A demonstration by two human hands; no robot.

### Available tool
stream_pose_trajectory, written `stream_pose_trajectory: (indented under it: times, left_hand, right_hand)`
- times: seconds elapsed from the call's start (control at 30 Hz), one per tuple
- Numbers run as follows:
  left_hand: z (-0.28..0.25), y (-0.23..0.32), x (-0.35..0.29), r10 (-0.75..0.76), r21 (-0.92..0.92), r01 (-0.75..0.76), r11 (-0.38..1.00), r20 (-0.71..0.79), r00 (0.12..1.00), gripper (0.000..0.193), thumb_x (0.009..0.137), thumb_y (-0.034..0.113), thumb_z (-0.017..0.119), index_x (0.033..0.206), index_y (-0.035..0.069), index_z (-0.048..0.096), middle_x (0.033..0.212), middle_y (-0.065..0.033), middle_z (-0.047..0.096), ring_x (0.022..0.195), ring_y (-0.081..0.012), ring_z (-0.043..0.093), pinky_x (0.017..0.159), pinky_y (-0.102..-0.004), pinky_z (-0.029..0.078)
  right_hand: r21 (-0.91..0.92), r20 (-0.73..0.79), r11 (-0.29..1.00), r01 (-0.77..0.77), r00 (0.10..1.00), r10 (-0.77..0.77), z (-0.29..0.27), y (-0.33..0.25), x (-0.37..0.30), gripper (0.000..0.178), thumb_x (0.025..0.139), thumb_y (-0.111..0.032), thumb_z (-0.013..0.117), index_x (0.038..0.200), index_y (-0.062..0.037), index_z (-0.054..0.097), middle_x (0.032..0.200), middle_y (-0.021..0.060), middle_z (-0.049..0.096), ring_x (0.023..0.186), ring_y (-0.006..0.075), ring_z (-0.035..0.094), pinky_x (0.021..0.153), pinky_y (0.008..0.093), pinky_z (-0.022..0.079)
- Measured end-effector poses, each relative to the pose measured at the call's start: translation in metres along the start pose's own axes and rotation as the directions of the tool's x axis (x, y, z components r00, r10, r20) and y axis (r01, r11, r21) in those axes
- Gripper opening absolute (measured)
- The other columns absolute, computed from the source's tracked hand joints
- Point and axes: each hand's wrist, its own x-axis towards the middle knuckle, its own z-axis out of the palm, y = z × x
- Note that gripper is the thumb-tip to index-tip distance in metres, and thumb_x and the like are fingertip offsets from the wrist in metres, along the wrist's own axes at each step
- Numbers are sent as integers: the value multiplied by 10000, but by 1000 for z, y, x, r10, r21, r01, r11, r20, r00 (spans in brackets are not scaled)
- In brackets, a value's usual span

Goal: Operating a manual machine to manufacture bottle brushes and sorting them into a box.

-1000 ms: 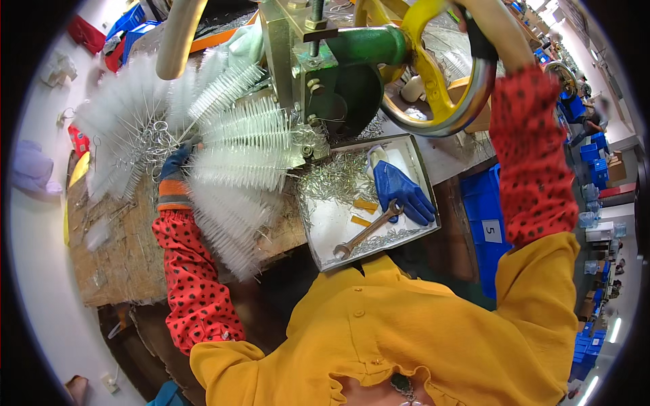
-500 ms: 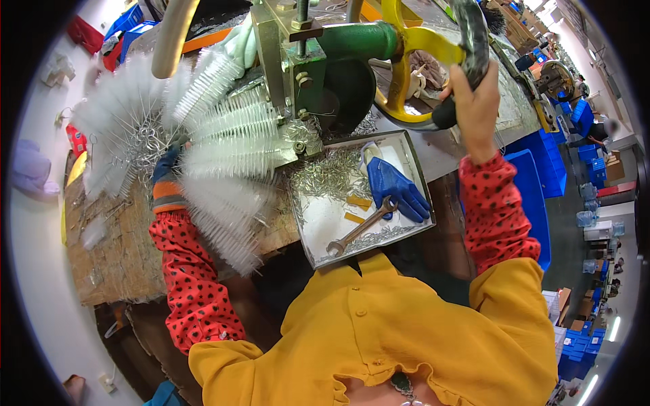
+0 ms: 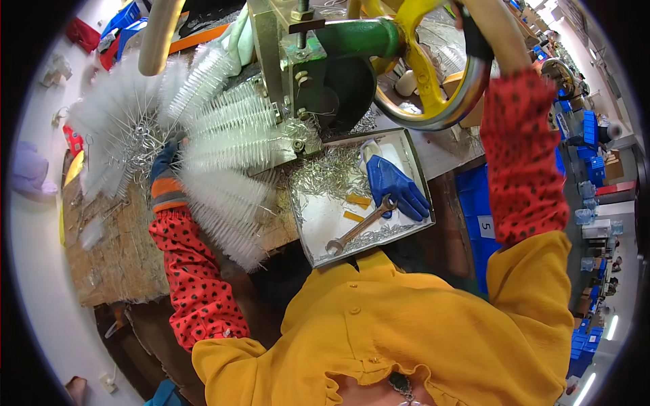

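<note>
My left hand (image 3: pixel 166 167), in a blue and orange glove, is at the wire-handle end of a white bristle brush (image 3: pixel 233 135), closed on it; other bristles partly hide the fingers. This brush reaches to a green and steel machine (image 3: pixel 318 74). More white brushes (image 3: pixel 112 115) fan out to the left, their looped wire ends gathered beside the glove, and another brush (image 3: pixel 227 213) hangs below. My bare right hand (image 3: pixel 489 27) grips the black part of the rim of a yellow-spoked handwheel (image 3: pixel 426 88), at the top of the view.
Below the machine, a white tray (image 3: pixel 308 233) holds metal clippings (image 3: pixel 325 172), a wrench (image 3: pixel 359 227), a blue glove (image 3: pixel 399 186) and yellow strips. A blue bin (image 3: pixel 474 216) stands to the right. A wooden bench (image 3: pixel 122 250) lies under the brushes. A curved bar (image 3: pixel 159 40) rises at upper left.
My right hand has moved up and away with the rim, and the handwheel has turned. The curved bar at upper left has shifted slightly left. My left hand has hardly moved.
</note>
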Motion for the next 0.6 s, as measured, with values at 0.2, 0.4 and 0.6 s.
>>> stream_pose_trajectory:
  times: [0.2,0.4,0.6]
  left_hand:
    - [7,0,-1,-114,185,102,977,53,992,296,971,124,496,1220,0,597,1169,-84,647,1026,-191,612,936,-323,474]
    - [-25,-14,6,51,367,-154,917,274,960,337,960,222,526,1208,9,607,1125,-78,660,976,-189,617,904,-321,472]
    - [-57,-29,31,178,421,-267,867,238,955,345,953,292,571,1149,20,651,1043,-66,683,858,-182,624,803,-319,498]
  right_hand:
    - [435,-574,895,105,797,185,119,56,-138,409,881,-103,641,1163,0,364,751,84,615,631,150,646,621,289,522]
    - [340,-357,934,112,934,18,83,90,-125,333,872,-117,655,1091,17,443,753,97,656,660,172,666,640,295,517]
    - [-28,-226,999,25,974,-31,26,37,-47,259,841,-233,641,882,9,560,648,104,620,586,209,627,569,336,493]
